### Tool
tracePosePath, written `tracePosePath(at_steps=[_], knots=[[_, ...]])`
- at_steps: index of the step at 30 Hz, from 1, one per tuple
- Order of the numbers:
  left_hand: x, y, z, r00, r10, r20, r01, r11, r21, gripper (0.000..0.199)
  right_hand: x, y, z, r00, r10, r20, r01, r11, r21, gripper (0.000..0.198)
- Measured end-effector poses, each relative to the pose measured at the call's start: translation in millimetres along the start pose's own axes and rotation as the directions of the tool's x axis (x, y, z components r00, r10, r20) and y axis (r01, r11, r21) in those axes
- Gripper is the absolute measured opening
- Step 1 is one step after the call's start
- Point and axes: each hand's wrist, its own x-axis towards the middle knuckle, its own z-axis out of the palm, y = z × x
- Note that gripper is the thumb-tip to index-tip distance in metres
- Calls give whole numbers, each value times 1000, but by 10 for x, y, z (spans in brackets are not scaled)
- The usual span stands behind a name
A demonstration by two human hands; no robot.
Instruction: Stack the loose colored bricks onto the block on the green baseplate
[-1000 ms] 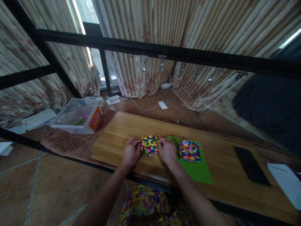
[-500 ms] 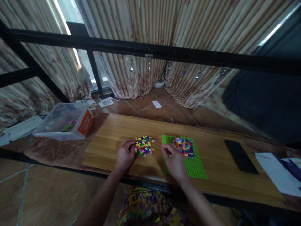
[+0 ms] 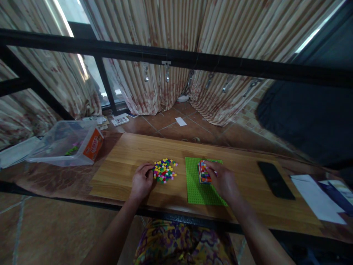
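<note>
At the left edge of a pile of small multicoloured building bricks (image 3: 165,171), my left hand (image 3: 142,181) rests with its fingers curled and the tips together; whatever they may hold is hidden. My right hand (image 3: 224,181) reaches over a low, many-coloured brick block (image 3: 203,173) on a green studded baseplate (image 3: 195,193). Its thumb and fingers are pinched at the top of the block and cover its right part. Anything between those fingertips is too small to make out.
A clear plastic box (image 3: 66,143) with an orange label stands left of the wooden board (image 3: 118,154), a few bricks inside. A black phone (image 3: 275,180) and white paper (image 3: 317,198) lie to the right. A dark metal bar (image 3: 176,55) crosses beyond the table.
My right hand has moved right, from the baseplate's left edge to over the brick block. My left hand stays by the pile. The whole view has shifted slightly.
</note>
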Motion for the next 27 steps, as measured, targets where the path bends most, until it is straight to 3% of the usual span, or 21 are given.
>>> tracePosePath(at_steps=[13,27], knots=[[-3,3,3,1000,7,0,-7,1000,-3,18,52,23,42,984,-50,171,98,954,-283,39],[-11,2,9,1000,-6,-6,6,1000,-27,19,150,-209,-2,954,74,291,103,829,-550,52]])
